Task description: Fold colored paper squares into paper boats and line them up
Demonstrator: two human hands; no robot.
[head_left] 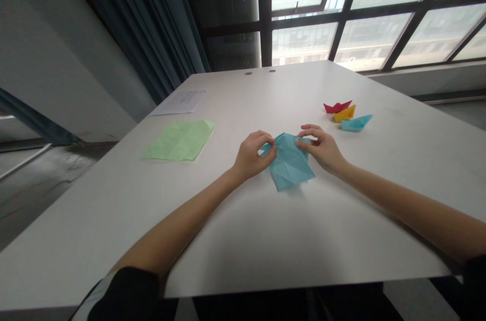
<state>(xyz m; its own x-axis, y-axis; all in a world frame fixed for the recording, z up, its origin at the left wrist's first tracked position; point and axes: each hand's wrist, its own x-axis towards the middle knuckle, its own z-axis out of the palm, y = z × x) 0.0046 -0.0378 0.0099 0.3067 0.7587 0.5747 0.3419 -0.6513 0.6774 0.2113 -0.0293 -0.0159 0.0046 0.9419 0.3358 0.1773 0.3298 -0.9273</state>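
Observation:
A creased sheet of light blue origami paper (290,161), partly folded, is held up just over the table between my two hands. My left hand (255,153) pinches its upper left edge between thumb and fingers. On the other side, my right hand (321,146) grips the upper right part, thumb in front and fingers bent behind. The lower corners of the paper hang toward me, and a small shadow falls beneath them. Folds behind the front layer are mostly hidden.
Beyond my right hand sit a red paper boat (337,107), a yellow paper boat (345,114) and a blue paper boat (356,123). Creased green paper (180,139) lies on the left of the white table (243,240), before a printed sheet (180,102). Windows stand behind.

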